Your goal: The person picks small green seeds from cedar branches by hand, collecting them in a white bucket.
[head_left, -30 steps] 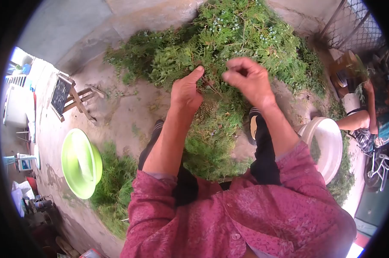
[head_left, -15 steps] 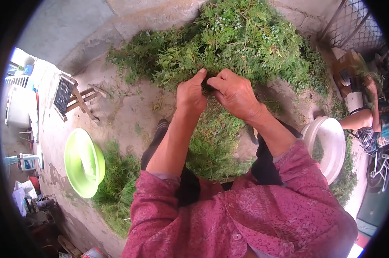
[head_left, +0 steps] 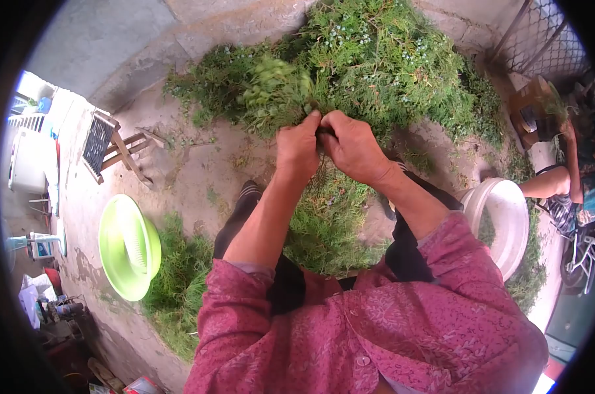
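Observation:
My left hand (head_left: 298, 148) is closed on a leafy green sprig (head_left: 277, 92), whose top is blurred by motion. Pressed up beside it, my right hand (head_left: 355, 148) has its fingers curled in at the sprig's stem; the grip point is partly hidden between the two hands. A large heap of green branches (head_left: 389, 65) with small pale berries lies just beyond both hands. Below them, between my legs, more green cuttings (head_left: 330, 230) are spread on the ground.
A lime green basin (head_left: 123, 249) stands at the left beside another green pile (head_left: 179, 282). A wooden folding stool (head_left: 116, 148) is at the upper left. At the right are a white bucket (head_left: 507, 230) and another person's arm (head_left: 550, 182) near a cardboard box (head_left: 530, 111).
Both hands have shifted slightly right and down, staying together. The sprig's leafy top now stands up blurred above my left hand. At the right, the other person's hand has moved slightly.

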A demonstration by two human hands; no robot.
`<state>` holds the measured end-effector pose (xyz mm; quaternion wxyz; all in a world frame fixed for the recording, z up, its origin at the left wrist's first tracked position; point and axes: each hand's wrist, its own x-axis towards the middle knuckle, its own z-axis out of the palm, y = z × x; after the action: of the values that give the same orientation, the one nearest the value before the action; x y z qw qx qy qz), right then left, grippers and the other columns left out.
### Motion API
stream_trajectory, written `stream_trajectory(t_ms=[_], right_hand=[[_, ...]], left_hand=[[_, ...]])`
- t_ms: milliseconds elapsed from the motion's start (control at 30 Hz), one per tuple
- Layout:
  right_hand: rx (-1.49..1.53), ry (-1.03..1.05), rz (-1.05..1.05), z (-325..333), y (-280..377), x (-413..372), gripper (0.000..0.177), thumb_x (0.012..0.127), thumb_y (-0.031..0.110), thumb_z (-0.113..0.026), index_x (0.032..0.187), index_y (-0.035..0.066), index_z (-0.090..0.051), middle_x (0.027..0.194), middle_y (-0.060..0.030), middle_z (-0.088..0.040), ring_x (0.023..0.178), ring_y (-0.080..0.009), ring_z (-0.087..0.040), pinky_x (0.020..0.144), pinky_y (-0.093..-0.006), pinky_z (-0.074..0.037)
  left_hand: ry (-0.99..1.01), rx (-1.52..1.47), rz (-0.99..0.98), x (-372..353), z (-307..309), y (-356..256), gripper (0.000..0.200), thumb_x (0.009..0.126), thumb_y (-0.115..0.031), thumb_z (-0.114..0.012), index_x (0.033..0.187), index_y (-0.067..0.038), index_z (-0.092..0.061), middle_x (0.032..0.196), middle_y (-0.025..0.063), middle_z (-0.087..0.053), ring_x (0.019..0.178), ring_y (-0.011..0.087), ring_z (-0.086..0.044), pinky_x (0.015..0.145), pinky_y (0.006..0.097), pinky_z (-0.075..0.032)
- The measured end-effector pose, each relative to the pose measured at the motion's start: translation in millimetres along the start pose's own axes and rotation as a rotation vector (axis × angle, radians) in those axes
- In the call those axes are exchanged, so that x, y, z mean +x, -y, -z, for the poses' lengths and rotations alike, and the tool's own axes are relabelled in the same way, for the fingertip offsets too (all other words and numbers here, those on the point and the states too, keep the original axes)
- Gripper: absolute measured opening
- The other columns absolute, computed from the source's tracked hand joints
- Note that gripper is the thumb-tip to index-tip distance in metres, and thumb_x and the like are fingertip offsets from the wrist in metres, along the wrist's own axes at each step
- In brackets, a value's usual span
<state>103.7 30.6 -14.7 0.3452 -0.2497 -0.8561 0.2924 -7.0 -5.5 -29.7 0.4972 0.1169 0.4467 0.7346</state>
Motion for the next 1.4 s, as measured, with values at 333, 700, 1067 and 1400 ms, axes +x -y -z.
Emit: stream_trajectory(t_ms=[333,700,1067,1400], right_hand=[[1.180,-0.004,-0.630,52,-1,19,0.009,0.080,0.003,-0.053,0.088,0.003,-0.051,0.070,-0.0043,-0.055,0.059,-0.0098,-0.054,0.047,-0.0216,-0.046],[0.426,0.128,-0.507,40,1,13,0.017,0.073,0.013,-0.067,0.082,0.000,-0.058,0.065,-0.0024,-0.056,0.055,-0.0073,-0.052,0.047,-0.0222,-0.044],[0.373,0.240,-0.589,34,-8,7,0.014,0.073,0.011,-0.065,0.076,-0.001,-0.058,0.064,-0.0015,-0.056,0.056,-0.0072,-0.053,0.046,-0.0220,-0.044],[1.474,0.086,-0.671,70,-14,11,0.022,0.081,0.013,-0.054,0.099,0.006,-0.044,0.090,-0.0043,-0.050,0.051,-0.0047,-0.038,0.036,-0.0154,-0.027]], left_hand=[[0.112,0.173,0.106,-21,-9,-16,0.011,0.082,-0.008,-0.053,0.092,-0.003,-0.056,0.082,0.0044,-0.058,0.065,0.0145,-0.057,0.048,0.0250,-0.043],[0.146,0.499,0.081,-31,-13,-7,0.015,0.083,-0.009,-0.051,0.092,-0.001,-0.058,0.077,0.0046,-0.061,0.062,0.0117,-0.059,0.045,0.0228,-0.041],[0.269,0.517,-0.018,-32,-6,-1,0.012,0.080,-0.008,-0.054,0.086,0.001,-0.059,0.068,0.0045,-0.061,0.057,0.0073,-0.055,0.045,0.0209,-0.038],[0.252,0.490,0.086,-32,-5,-11,0.012,0.080,-0.011,-0.054,0.082,0.000,-0.058,0.069,0.0043,-0.059,0.054,0.0093,-0.056,0.041,0.0204,-0.034]])
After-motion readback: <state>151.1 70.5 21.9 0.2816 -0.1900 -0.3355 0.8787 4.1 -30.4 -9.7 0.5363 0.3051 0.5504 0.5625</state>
